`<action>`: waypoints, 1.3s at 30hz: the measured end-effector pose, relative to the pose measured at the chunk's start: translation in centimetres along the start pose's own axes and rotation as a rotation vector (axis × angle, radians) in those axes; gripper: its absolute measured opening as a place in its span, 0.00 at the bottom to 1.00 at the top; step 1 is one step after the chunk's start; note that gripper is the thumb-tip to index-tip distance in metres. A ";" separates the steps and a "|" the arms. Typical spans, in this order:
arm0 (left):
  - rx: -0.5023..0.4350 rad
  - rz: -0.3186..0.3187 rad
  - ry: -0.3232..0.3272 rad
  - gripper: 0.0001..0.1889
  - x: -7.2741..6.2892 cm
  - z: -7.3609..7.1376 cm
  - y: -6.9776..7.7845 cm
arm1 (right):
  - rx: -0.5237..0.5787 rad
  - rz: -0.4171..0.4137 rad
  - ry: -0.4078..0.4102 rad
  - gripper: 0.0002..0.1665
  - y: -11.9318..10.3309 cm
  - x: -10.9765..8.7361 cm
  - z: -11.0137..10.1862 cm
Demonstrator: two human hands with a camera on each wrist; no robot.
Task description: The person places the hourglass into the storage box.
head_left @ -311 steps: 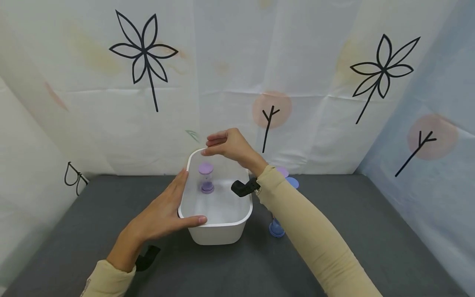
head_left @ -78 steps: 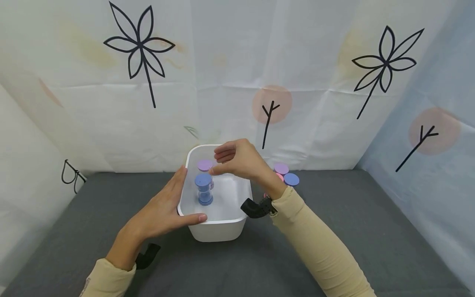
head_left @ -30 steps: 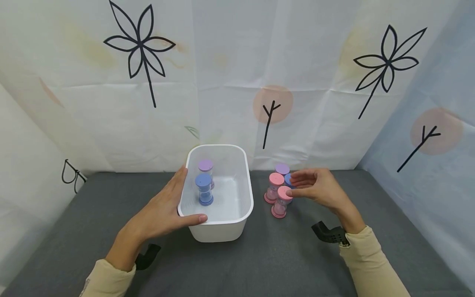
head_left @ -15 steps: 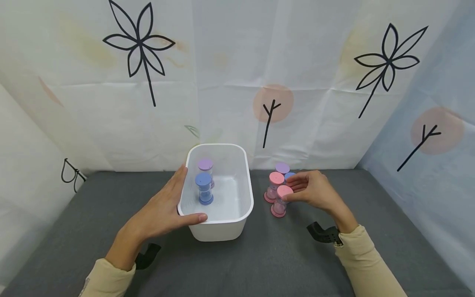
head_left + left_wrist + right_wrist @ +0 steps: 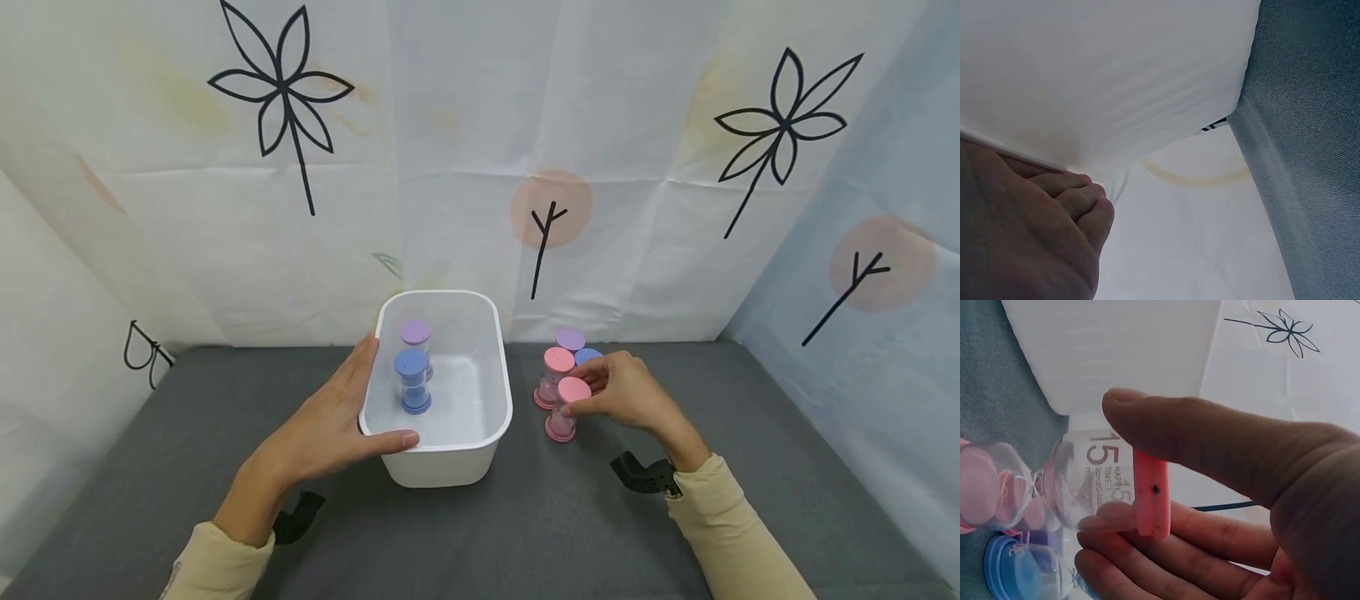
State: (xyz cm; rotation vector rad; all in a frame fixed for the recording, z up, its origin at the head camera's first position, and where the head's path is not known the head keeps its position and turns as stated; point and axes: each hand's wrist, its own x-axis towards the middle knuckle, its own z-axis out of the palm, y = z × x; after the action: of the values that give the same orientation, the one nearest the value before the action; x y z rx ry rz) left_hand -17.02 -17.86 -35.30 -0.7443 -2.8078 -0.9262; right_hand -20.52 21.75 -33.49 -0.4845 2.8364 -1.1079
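On the grey cloth to the right of a white plastic tub [image 5: 442, 471], my right hand [image 5: 626, 392] grips the front pink hourglass [image 5: 573, 390]. In the right wrist view its thumb lies on one side of the clear glass by the pink cap [image 5: 1152, 494], with fingers on the other side; "15" is printed on the glass. My left hand [image 5: 330, 425] holds the tub's near left corner, thumb on the front rim and fingers along the left outer wall. Inside the tub stand a blue hourglass [image 5: 412, 379] and a purple hourglass [image 5: 416, 333].
Close behind the gripped one are another pink hourglass [image 5: 557, 362], a second purple hourglass [image 5: 570, 339] and a second blue hourglass [image 5: 587, 356], partly hidden by my hand. A white patterned curtain [image 5: 465, 125] hangs behind the grey-covered table [image 5: 480, 550].
A blue hourglass has joined the purple one in the tub since the oldest frame. My right hand has moved from the tub to the front pink hourglass and closed on it. Left hand unchanged.
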 end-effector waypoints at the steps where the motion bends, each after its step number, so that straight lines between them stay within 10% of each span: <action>1: -0.001 0.002 0.001 0.67 0.0 0.0 0.0 | 0.008 0.000 0.002 0.32 -0.1 -0.1 -0.1; 23: -0.004 -0.018 -0.008 0.67 0.0 0.1 0.0 | 0.691 -0.196 0.289 0.29 -4.5 -3.2 -2.2; 39: -0.007 -0.016 0.001 0.67 -0.1 0.2 0.0 | 0.754 -0.331 0.236 0.31 -9.5 -1.8 -1.2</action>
State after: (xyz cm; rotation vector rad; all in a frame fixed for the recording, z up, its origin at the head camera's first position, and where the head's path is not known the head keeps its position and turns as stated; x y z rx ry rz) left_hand -16.97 -17.82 -35.47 -0.7233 -2.8156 -0.9393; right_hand -16.46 16.52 -26.37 -0.7906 2.2614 -2.2691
